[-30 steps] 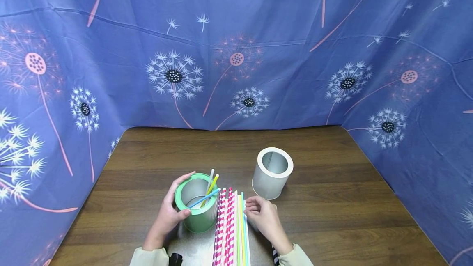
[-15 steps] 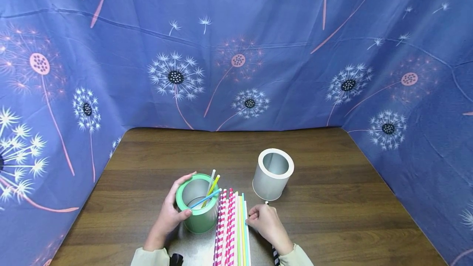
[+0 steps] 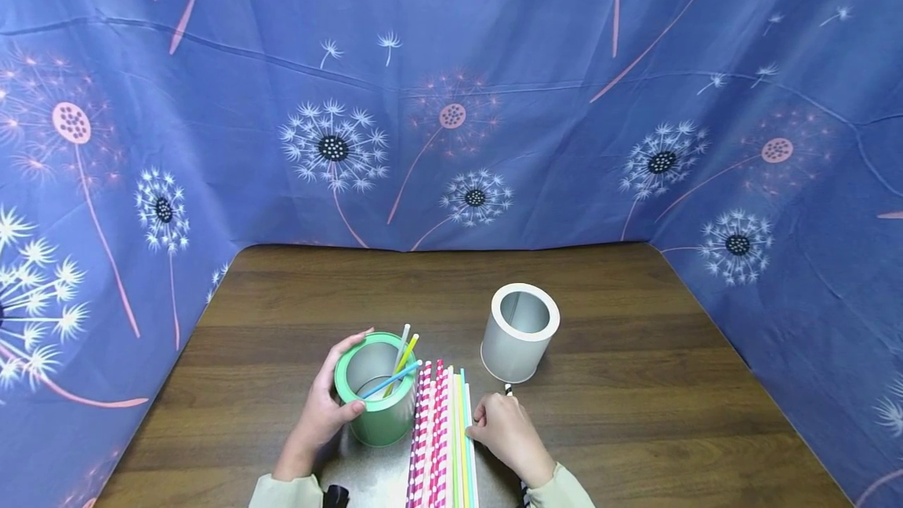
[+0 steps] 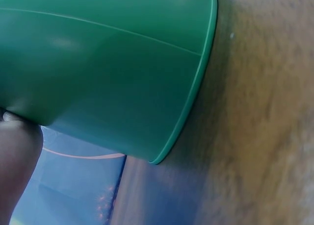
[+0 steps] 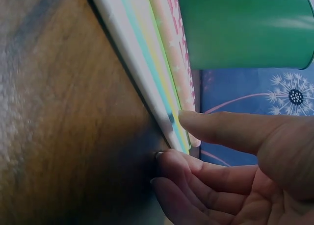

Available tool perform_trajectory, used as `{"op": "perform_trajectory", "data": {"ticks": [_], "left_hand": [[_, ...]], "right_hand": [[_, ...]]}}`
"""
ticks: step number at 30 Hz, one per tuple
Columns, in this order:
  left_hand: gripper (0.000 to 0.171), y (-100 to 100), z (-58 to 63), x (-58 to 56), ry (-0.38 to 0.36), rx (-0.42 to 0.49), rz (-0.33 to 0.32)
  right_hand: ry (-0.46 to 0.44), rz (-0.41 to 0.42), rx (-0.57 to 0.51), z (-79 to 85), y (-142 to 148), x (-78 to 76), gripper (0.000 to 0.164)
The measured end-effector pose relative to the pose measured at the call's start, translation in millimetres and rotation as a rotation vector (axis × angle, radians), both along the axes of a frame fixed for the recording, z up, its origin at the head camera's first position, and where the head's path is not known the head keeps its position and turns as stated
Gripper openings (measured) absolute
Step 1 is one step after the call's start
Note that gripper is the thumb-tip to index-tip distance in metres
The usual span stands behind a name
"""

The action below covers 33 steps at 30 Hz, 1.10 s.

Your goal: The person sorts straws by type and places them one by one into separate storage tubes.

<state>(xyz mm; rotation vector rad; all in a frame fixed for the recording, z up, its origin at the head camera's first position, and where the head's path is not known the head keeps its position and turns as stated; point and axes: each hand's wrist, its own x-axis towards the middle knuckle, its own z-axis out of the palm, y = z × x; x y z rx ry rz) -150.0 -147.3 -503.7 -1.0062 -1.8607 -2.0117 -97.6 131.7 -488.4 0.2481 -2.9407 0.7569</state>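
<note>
In the head view my left hand (image 3: 326, 406) grips the side of a green can (image 3: 382, 423), thumb at the front rim. A blue straw (image 3: 395, 379), a yellow straw (image 3: 404, 359) and a pale straw (image 3: 402, 343) lean inside the can. My right hand (image 3: 511, 433) is at the right edge of a row of straws. In the right wrist view its thumb (image 5: 196, 123) and bent fingers lie apart on either side of the outer white straw (image 5: 142, 78), not closed on it. Red-and-white striped straws (image 3: 428, 445) fill the row's left part.
A white can (image 3: 518, 343) stands open-topped beyond my right hand. The tip of a black-and-white striped straw (image 3: 508, 389) shows behind that hand, its middle hidden. A blue dandelion-print cloth (image 3: 451, 38) hangs behind the wooden table (image 3: 635, 414).
My right hand has come slightly nearer along the row, its fingers bending downward. The black-and-white straw tip behind it has come into sight. My left hand keeps the green can in place.
</note>
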Motion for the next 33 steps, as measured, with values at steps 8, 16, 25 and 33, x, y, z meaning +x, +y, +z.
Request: {"op": "perform_trajectory", "data": {"ticks": [8,16,25,33], "left_hand": [[0.078,0.6,0.1,0.0,0.002,0.017,-0.01],[0.078,0.6,0.3,0.3,-0.009,0.017,-0.008],[0.078,0.5,-0.8,-0.6,-0.004,0.022,-0.009],[0.078,0.3,-1.3,-0.2,-0.006,0.015,0.0]], "right_hand": [[-0.017,-0.007,-0.008,-1.4,-2.9,-0.5,0.026],[-0.094,-0.028,-0.014,-0.6,-6.2,-1.3,0.02],[-0.073,-0.047,0.004,-1.2,-8.1,-0.8,0.021],[-0.079,-0.049,-0.038,-4.9,-8.1,-1.9,0.023]]}}
